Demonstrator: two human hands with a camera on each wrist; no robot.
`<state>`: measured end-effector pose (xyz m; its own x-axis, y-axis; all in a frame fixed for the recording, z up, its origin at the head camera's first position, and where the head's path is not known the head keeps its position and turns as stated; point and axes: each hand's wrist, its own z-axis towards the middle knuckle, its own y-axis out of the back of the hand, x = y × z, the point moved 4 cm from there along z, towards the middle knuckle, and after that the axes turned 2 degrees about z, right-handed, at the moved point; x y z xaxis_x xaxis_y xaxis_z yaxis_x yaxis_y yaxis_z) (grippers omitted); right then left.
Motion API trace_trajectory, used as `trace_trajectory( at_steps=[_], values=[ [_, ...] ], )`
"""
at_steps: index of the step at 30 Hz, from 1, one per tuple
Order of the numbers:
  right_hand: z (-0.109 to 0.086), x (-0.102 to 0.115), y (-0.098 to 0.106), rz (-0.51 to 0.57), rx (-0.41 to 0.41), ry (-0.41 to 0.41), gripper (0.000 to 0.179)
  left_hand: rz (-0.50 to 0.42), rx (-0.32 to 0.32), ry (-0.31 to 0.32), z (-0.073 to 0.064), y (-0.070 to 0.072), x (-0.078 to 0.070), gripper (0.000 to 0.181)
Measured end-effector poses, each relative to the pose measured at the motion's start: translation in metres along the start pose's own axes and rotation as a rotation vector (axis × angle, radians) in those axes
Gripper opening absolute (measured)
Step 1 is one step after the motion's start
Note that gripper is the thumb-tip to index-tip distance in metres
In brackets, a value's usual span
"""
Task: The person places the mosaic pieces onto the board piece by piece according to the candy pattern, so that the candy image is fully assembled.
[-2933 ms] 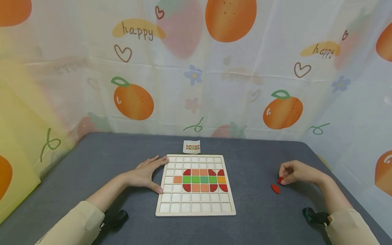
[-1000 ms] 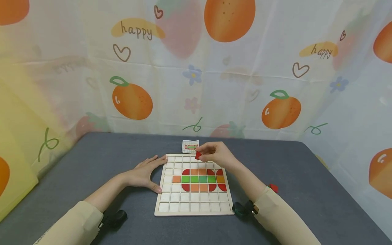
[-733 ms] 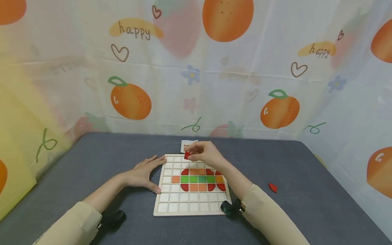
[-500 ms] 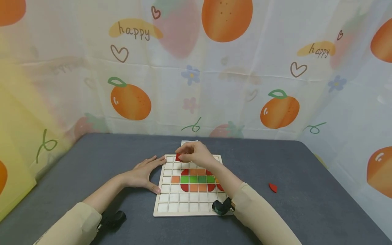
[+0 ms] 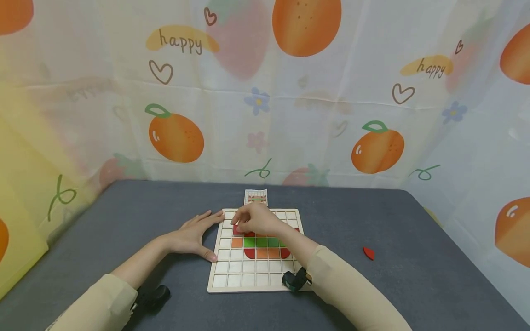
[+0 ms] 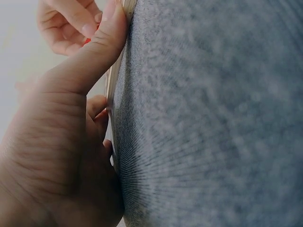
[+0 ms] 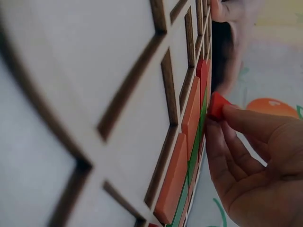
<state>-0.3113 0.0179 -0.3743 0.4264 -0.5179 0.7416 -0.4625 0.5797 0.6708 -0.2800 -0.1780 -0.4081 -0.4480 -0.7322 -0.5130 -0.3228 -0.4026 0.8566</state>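
A pale wooden grid board (image 5: 223,289) lies on the table, its middle rows filled with red, salmon, green and orange tiles. My left hand (image 5: 192,236) rests at its left edge with thumb and fingers spread; in the left wrist view the thumb (image 6: 102,45) lies against the rim. My right hand (image 5: 260,220) pinches a small red tile (image 7: 217,106) between thumb and fingers, over the cell above the leftmost salmon tile (image 5: 237,242). Whether the red tile touches the board is hard to tell. My right hand and forearm hide part of the upper and right-hand tiles.
A small printed pattern card (image 5: 256,194) lies just behind the board. One loose red quarter-round tile (image 5: 369,253) is on the dark grey table (image 5: 397,220) to the right. A patterned curtain (image 5: 314,138) hangs along the back.
My right hand picked up a red tile at the right, carried it left over the board's far edge and lowered it toward the left cells. My left hand has stayed at the board.
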Motion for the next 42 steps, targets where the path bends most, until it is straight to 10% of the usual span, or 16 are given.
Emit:
trace_trajectory(
  at_steps=[42],
  values=[
    [-0.0011,0.0030,-0.0054,-0.148,-0.027,-0.039,0.006,-0.005,0.003,-0.015,-0.0003,0.0011,0.0015,0.112]
  ],
)
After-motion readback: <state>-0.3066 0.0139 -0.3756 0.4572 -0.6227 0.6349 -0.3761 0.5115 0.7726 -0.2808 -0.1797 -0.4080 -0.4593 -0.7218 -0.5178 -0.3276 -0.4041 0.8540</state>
